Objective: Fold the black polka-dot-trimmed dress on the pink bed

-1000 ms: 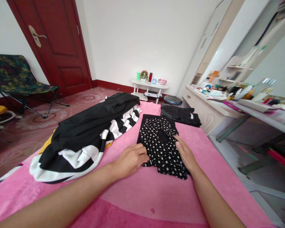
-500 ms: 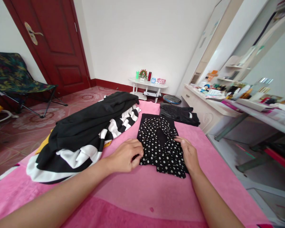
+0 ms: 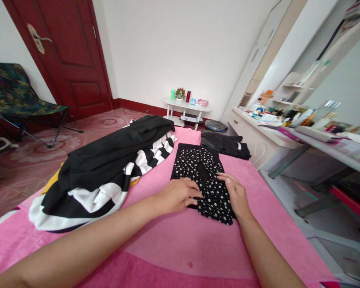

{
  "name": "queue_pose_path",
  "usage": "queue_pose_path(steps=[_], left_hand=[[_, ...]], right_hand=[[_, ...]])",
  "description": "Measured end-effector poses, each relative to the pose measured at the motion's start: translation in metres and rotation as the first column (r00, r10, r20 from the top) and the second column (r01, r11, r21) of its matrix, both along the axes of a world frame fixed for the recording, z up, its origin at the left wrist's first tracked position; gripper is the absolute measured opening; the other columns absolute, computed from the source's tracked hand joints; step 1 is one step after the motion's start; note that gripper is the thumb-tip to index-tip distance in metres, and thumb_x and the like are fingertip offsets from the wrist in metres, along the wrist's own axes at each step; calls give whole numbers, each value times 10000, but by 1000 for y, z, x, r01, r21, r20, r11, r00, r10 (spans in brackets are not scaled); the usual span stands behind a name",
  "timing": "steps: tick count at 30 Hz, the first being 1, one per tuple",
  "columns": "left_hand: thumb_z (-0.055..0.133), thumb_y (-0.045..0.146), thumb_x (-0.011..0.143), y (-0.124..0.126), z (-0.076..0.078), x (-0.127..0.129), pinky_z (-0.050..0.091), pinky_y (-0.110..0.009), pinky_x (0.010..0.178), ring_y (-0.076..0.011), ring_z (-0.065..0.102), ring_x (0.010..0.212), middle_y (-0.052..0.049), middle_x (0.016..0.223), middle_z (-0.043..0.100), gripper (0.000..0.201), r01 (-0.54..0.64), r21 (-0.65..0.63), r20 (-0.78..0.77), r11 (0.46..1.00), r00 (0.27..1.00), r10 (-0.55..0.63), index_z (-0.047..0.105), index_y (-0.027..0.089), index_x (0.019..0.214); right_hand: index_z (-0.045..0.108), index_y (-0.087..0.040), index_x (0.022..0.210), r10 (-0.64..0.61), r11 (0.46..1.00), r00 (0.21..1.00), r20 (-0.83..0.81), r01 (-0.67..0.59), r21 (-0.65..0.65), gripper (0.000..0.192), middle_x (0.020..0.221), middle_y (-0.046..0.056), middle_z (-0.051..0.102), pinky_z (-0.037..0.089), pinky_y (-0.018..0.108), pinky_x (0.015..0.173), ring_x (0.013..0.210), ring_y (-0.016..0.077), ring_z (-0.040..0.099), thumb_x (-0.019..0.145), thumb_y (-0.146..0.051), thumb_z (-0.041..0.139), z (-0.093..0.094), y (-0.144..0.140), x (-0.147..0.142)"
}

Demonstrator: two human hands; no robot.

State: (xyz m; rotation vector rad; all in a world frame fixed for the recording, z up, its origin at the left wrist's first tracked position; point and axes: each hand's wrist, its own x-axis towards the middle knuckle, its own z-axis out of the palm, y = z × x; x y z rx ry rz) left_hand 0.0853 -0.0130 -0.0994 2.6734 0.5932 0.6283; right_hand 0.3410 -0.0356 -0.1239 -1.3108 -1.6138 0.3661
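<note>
A black garment with white polka dots (image 3: 199,172) lies flat on the pink bed cover (image 3: 174,244), partly folded. My left hand (image 3: 178,195) rests palm down on its near left part, fingers spread over the cloth. My right hand (image 3: 235,195) lies flat on its near right edge. Neither hand grips the cloth.
A heap of black and black-and-white striped clothes (image 3: 108,168) lies to the left on the bed. A folded dark garment (image 3: 225,144) sits beyond the dotted one. A cluttered white dresser (image 3: 267,134) stands right, a small white table (image 3: 187,108) at the wall, a folding chair (image 3: 15,100) by the red door (image 3: 63,52).
My left hand has slid right, from the garment's left edge onto the cloth. My right hand shifted slightly inward. The near part of the garment looks narrower now.
</note>
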Motion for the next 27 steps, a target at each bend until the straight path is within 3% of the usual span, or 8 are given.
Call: queue_pose_path(steps=[6, 12, 15, 18, 22, 24, 26, 27], left_hand=[[580, 327, 854, 18, 4, 13, 424, -218, 730, -147, 630, 849, 31, 937, 714, 178, -201, -268, 26, 942, 976, 215, 718, 261, 945], [555, 383, 835, 19, 0, 23, 412, -233, 662, -164, 627, 780, 28, 858, 720, 219, -377, -357, 13, 855, 913, 409, 726, 249, 870], [558, 356, 836, 17, -1, 19, 431, -227, 719, -163, 630, 839, 25, 921, 720, 215, -331, -401, 67, 854, 919, 388, 722, 252, 928], [615, 344, 806, 17, 7, 5, 443, -208, 744, -154, 634, 841, 2, 925, 719, 216, -86, -495, 107, 864, 981, 159, 726, 213, 936], [610, 463, 804, 21, 23, -15, 468, -208, 653, -152, 646, 738, -43, 860, 711, 362, 168, -693, 97, 701, 985, -141, 708, 150, 958], [532, 498, 845, 25, 26, -20, 473, -222, 619, -147, 641, 685, -54, 847, 703, 403, 40, -684, 83, 728, 996, 22, 690, 140, 940], [521, 490, 848, 31, 23, -21, 480, -252, 669, -166, 644, 739, -58, 886, 694, 373, -286, -517, 44, 807, 932, 359, 674, 159, 928], [553, 496, 821, 33, 20, -21, 480, -276, 713, -192, 644, 803, -65, 931, 687, 369, -470, -394, 21, 789, 854, 520, 662, 175, 965]], right_hand=[[682, -209, 986, 83, 996, 994, -71, -84, 0, 424, 1171, 56, 613, 323, 403, 1058, 1133, 209, 527, 954, -442, 329, 6, -4, 3], [613, -220, 1153, 315, 944, 931, 182, -327, 40, 456, 1231, 81, 568, 353, 421, 1024, 1166, 248, 492, 890, -544, 429, 22, -16, -9], [592, -228, 1181, 357, 923, 873, 332, -385, 20, 475, 1226, 80, 570, 369, 421, 1003, 1144, 252, 497, 792, -498, 623, 24, -18, -21], [609, -233, 1155, 395, 911, 866, 306, -412, -10, 436, 1198, 73, 588, 385, 414, 987, 1118, 240, 516, 816, -506, 586, 23, -18, -26], [645, -218, 1066, 140, 986, 986, 88, -147, 79, 402, 1224, 72, 571, 351, 414, 1036, 1154, 212, 502, 937, -461, 351, 16, -11, -19], [636, -203, 1067, -105, 989, 994, 40, 100, 106, 368, 1241, 79, 556, 328, 419, 1058, 1182, 216, 478, 912, -453, 415, 10, -4, -13], [596, -180, 1139, -256, 965, 966, 37, 253, 68, 431, 1252, 100, 542, 337, 423, 1053, 1191, 229, 466, 873, -493, 465, 3, 2, -9], [565, -168, 1187, -292, 956, 956, 38, 291, 31, 487, 1262, 112, 531, 347, 423, 1045, 1191, 234, 466, 867, -519, 455, 0, 4, -8]])
